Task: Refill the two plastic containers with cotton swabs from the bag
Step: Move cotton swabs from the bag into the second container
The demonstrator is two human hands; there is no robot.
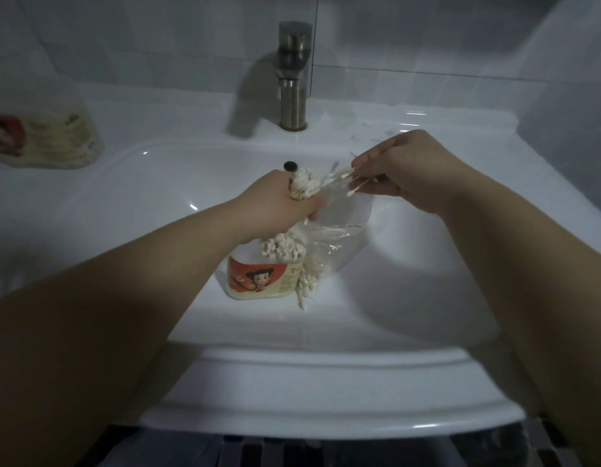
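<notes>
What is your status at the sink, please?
Left hand grip on swab bundle; right hand pinching a few swabs. Labelled bag lying in sink, swabs inside. Faucet behind, clear of both hands.

Hard-to-see bits
The packet (46, 138) at the left edge is blurry and cut off; the label (258, 278) has words too small to read.

- container (258, 283) in the sink: orange-and-cream label with a cartoon figure; small print beside the figure too blurred to read
- pack (56, 139) on the left counter: pale sticker, print illegible
- no readable words, brands or numbers
</notes>
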